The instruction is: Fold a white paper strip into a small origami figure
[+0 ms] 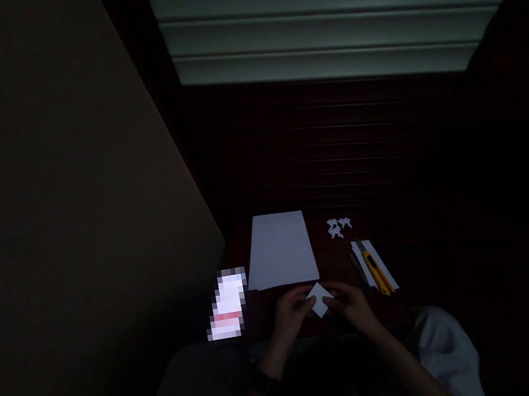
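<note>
The scene is very dark. A small white folded paper square (319, 299) is held between both hands over the near edge of a dark table (330, 261). My left hand (291, 312) pinches its left side with the fingers closed. My right hand (351, 305) grips its right side, fingers curled. A stack of white paper sheets (279, 249) lies just beyond the hands.
A yellow utility knife (377, 270) lies on a white strip, with a dark pen-like object beside it, right of the hands. Small folded paper pieces (337, 226) sit farther back. A lit, blurred screen (229, 304) is at the left. A wall and window blinds stand behind.
</note>
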The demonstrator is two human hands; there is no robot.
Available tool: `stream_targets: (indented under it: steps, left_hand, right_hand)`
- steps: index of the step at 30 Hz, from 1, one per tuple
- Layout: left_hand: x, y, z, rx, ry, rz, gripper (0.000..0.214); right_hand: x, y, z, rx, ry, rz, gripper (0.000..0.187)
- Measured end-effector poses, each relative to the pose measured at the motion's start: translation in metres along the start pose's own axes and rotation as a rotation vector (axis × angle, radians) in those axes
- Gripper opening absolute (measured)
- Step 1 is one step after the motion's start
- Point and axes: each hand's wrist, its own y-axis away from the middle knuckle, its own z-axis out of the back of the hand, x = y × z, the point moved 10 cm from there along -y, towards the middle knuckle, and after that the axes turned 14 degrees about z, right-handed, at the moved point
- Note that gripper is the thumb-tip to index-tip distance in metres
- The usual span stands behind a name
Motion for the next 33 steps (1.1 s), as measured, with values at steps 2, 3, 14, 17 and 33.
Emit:
stream_targets:
  steps: [2, 3, 14, 17, 33]
  left_hand:
    - [-0.003, 0.002, -0.001, 0.006, 0.006, -0.009, 0.039]
    - [-0.004, 0.002, -0.002, 0.015, 0.009, -0.013, 0.038]
    - [-0.013, 0.003, -0.007, 0.039, -0.084, -0.087, 0.032]
    - [-0.010, -0.001, -0.006, 0.036, -0.109, -0.079, 0.028]
    - [0.014, -0.006, 0.012, -0.020, 0.159, 0.130, 0.038]
  right_hand:
    - [0.001, 0.001, 0.000, -0.002, 0.009, -0.003, 0.044]
    - [0.000, 0.001, 0.000, -0.001, 0.010, -0.008, 0.043]
    - [-0.005, -0.001, 0.004, 0.023, 0.043, -0.070, 0.039]
    - [-0.006, -0.003, 0.003, 0.044, 0.040, -0.076, 0.035]
    - [0.005, 0.001, -0.012, 0.212, 0.014, -0.045, 0.040]
